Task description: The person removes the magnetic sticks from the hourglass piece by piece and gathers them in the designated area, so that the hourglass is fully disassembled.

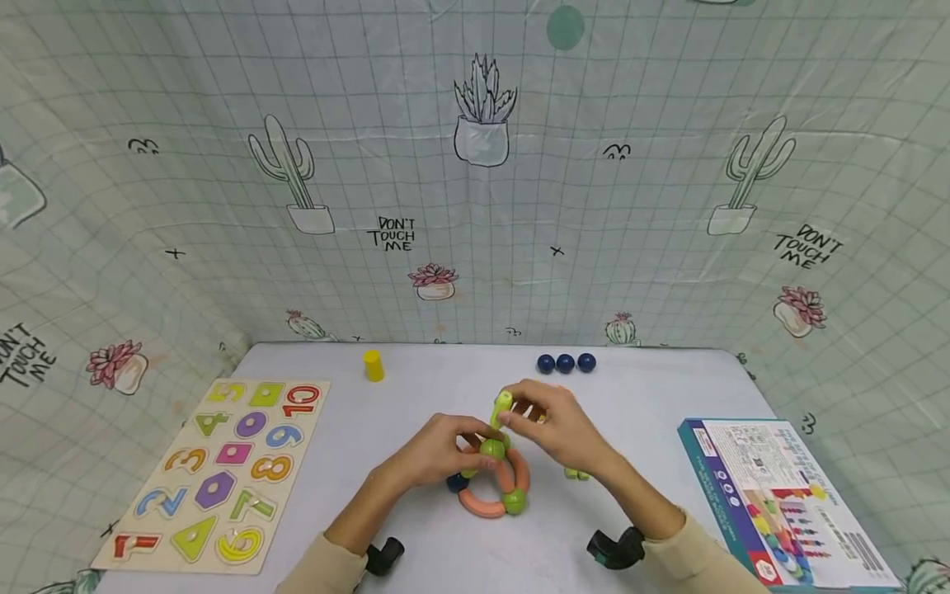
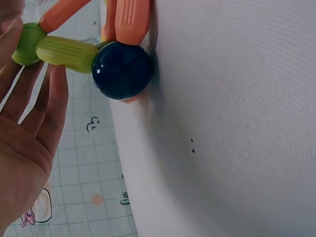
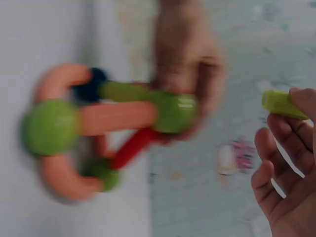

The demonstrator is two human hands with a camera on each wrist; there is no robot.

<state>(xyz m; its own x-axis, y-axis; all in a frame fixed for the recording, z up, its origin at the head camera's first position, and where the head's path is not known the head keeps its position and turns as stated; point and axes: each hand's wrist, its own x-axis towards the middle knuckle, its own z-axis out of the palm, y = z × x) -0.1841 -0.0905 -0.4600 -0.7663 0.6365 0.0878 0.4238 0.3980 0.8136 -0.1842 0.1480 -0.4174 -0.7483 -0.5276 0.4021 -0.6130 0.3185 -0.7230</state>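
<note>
A frame of balls and rods stands on the table. Its base has curved orange rods (image 1: pixel 482 506), a green ball (image 1: pixel 514 501) and a dark blue ball (image 2: pixel 122 70). Straight rods, including a red one (image 3: pixel 132 148), rise to a top green ball (image 1: pixel 492 448). My left hand (image 1: pixel 434 450) holds this top ball with thumb and fingers. Just above it, my right hand (image 1: pixel 552 421) pinches a short yellow-green rod (image 3: pixel 281 104) between thumb and index finger. That rod is apart from the frame in the right wrist view, where the frame looks blurred.
To the left lies a number puzzle board (image 1: pixel 215 470). A yellow cylinder (image 1: pixel 373 365) and three dark blue balls (image 1: pixel 566 364) are at the back. Yellow-green pieces (image 1: pixel 576 474) lie below my right wrist. A toy box (image 1: pixel 787 503) lies to the right.
</note>
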